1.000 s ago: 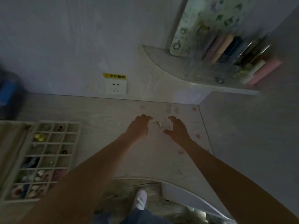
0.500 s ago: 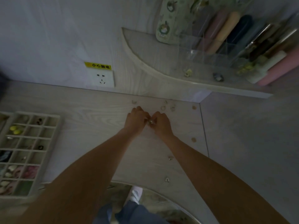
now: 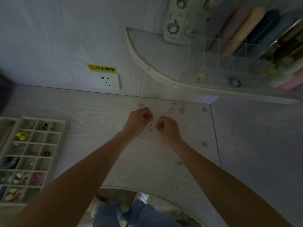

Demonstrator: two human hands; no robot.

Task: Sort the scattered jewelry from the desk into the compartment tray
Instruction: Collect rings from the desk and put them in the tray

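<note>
Hands: both were over the far middle of the table (image 3: 91,112), fingers curled, knuckles toward the camera.
Left hand (image 3: 139,119): fingers were curled in tight; whether a piece sat inside them could not be told.
Right hand (image 3: 168,127): fingers pinched a small shiny piece (image 3: 157,126) at the tips, just above the table.
Loose pieces (image 3: 150,129): two or three tiny pale bits lay on the table in the gap between the hands, nearer the right fingertips.
Ring (image 3: 171,110): it lay flat just beyond the right hand, with a clip-like bit (image 3: 181,110) beside it and another piece (image 3: 140,104) just past the left hand.
Strays: one piece (image 3: 179,163) lay beside the right forearm and another (image 3: 176,186) near the table's front edge.
Tray (image 3: 64,128): it sat at the left end of the table, well apart from both hands, many cells already holding items.
Key relation: the tray lay to the left of both hands, so the left hand was the nearer one; the pinched piece was in the farther hand and would probably have to cross in front of the left arm to reach a cell.
Progress: judged as mid-task, with several pieces not yet sorted.
</note>
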